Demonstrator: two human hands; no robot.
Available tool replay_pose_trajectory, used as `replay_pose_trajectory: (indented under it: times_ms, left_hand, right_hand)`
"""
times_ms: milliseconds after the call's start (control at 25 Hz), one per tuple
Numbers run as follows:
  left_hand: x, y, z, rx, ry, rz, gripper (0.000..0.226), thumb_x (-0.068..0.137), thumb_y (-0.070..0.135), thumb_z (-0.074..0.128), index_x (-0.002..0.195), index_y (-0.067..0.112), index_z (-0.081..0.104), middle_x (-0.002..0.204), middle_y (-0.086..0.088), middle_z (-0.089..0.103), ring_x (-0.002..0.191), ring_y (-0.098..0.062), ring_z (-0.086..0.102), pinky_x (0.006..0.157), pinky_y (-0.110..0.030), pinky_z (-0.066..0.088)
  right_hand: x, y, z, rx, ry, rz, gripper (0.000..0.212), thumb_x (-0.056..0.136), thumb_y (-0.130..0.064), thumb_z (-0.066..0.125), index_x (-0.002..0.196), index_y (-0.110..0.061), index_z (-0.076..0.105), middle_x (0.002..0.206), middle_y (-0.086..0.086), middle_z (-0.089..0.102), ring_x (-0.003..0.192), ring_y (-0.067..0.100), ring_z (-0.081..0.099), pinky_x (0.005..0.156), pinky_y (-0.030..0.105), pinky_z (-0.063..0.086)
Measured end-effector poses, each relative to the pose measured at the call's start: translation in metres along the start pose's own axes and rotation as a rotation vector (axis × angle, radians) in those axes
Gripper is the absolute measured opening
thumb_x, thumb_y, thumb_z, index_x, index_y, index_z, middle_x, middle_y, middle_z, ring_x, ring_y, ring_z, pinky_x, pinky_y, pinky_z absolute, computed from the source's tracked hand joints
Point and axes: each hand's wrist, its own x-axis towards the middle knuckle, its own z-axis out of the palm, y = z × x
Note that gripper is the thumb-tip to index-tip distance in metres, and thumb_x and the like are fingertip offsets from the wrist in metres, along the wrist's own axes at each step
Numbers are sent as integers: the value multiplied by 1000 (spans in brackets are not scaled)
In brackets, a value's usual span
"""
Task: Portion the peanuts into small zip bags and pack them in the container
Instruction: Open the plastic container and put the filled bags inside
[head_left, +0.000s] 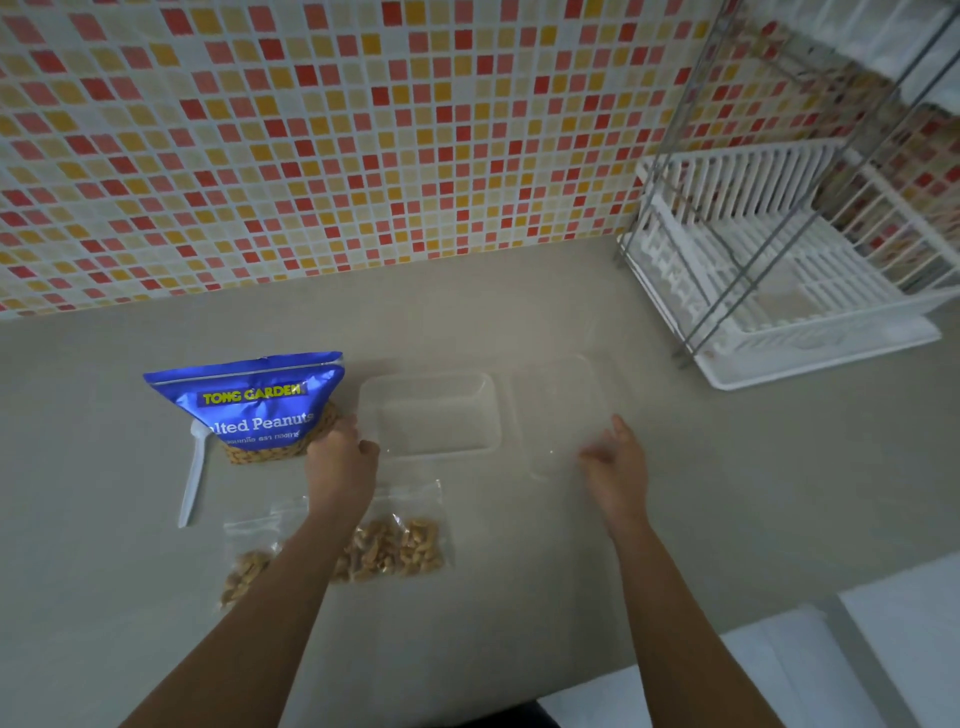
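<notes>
Fingers of both hands apart, gripping nothing (two filled zip bags, one container).

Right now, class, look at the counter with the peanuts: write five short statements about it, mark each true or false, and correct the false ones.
1. The clear plastic container holds no bags. True.
2. The blue foil peanut bag lies flat. False: it stands upright.
3. Two small clear zip bags of peanuts lie on the beige counter. True.
4. The white plastic spoon is in the right hand. False: it lies on the counter, left of the peanut bag.
5. The clear lid covers the container. False: it lies beside it.
</notes>
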Motion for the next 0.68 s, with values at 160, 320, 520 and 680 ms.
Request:
replay_pose_trajectory:
  times_ms: [160,320,520,680]
  left_hand:
    - [-2,-2,5,26,13,8,20,77,0,55,94,-11,57,76,-32,62,78,-47,58,67,-43,43]
    - [-8,-1,8,51,1,22,35,85,13,56,112,-8,52,88,-31,63,85,-46,59,75,-44,46]
    - [-8,1,8,-8,-2,11,33,82,4,54,113,-6,54,92,-30,64,90,-45,59,79,-43,45]
    - [-10,4,11,-66,-3,-38,41,85,10,55,121,-7,49,102,-29,64,98,-42,59,86,-42,44]
  right_hand:
    - [-4,-12,4,-309,39,-167,62,78,-4,64,135,3,40,137,29,38,129,40,36,111,37,25]
    - [-19,-10,15,-519,-30,-455,50,76,-4,62,125,0,53,135,23,49,129,39,41,110,40,30]
    - [-19,3,18,-597,-230,-423,43,82,-6,56,125,0,54,137,20,48,131,33,41,112,32,27]
    - [-13,-6,12,-615,-267,-479,46,81,-8,55,126,-2,53,138,20,46,130,34,40,111,33,27]
